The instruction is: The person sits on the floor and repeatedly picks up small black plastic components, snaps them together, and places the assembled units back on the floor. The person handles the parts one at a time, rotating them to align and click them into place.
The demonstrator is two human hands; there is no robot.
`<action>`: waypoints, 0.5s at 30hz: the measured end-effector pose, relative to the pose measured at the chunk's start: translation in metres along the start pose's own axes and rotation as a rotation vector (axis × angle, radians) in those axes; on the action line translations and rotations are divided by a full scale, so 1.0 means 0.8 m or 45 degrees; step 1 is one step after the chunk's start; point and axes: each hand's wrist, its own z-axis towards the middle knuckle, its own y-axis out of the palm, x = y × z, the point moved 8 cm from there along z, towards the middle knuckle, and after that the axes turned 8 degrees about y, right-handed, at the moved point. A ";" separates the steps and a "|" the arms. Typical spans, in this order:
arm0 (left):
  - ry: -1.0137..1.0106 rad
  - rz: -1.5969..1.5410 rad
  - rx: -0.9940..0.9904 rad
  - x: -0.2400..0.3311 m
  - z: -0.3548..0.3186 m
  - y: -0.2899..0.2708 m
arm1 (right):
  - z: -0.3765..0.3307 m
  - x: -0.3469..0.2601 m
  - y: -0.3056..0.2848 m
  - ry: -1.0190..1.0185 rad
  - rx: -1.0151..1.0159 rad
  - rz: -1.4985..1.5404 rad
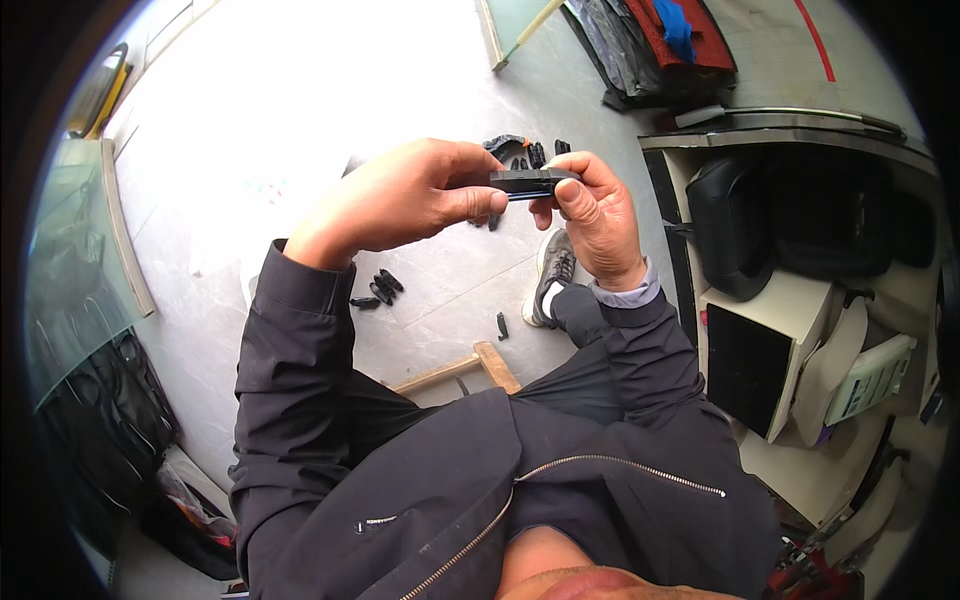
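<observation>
Head view, looking down: both hands raised in front of chest, meeting over grey tiled floor [430,290]. Left hand [400,195] w/ fingers curled, thumb and forefinger pinching left end of a small flat black rectangular plastic part [528,181]; thin blue edge shows along part's underside. Right hand [598,215] grips the right end of same part, thumb pressed on near face, other fingers wrapped behind, so part sits level betw. the two hands, held at both ends. Both arms in dark zip jacket sleeves; grey cuff shows at right wrist. Down on floor, beyond the hands, a cluster of small black plastic pieces [525,150], partly hidden by the hands. More small black clip-like pieces [378,288] lie near left forearm, and one single black piece [502,325] just beside a grey lace-up shoe [552,275]. Light wooden frame corner [480,365] lies on floor near knee. Right side: white cabinet unit [780,340] w/ black rounded bags or cases [735,230] resting on it. Top of view: red and blue cloth on dark sheeting [670,40]. Left edge: glass panel [70,250] leaning, black items below it, too dim to tell what.
</observation>
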 end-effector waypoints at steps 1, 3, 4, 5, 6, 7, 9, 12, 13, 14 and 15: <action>0.000 -0.063 -0.004 0.001 0.001 0.000 | 0.000 -0.004 -0.002 -0.021 0.004 -0.008; -0.001 -0.171 -0.013 0.002 0.006 0.003 | 0.000 -0.012 -0.005 -0.065 0.012 -0.038; -0.002 -0.216 -0.017 0.003 0.009 0.004 | 0.000 -0.017 -0.006 -0.088 0.016 -0.057; -0.008 -0.247 -0.021 0.003 0.011 0.006 | 0.000 -0.019 -0.008 -0.100 0.026 -0.079; 0.007 -0.266 -0.013 0.004 0.013 0.006 | -0.001 -0.023 -0.008 -0.128 0.014 -0.089; 0.017 -0.270 -0.006 0.005 0.015 0.007 | -0.001 -0.026 -0.009 -0.147 0.008 -0.102; 0.041 -0.318 0.016 0.006 0.019 0.009 | -0.002 -0.030 -0.012 -0.178 0.018 -0.127; 0.051 -0.427 0.041 0.004 0.022 0.013 | -0.007 -0.033 -0.015 -0.202 0.047 -0.113; 0.037 -0.444 0.037 0.002 0.022 0.014 | -0.007 -0.033 -0.016 -0.203 0.046 -0.074; 0.037 -0.460 0.038 0.001 0.023 0.015 | -0.008 -0.034 -0.016 -0.205 0.044 -0.036; 0.033 -0.469 0.032 0.000 0.023 0.017 | -0.009 -0.034 -0.017 -0.193 0.065 -0.062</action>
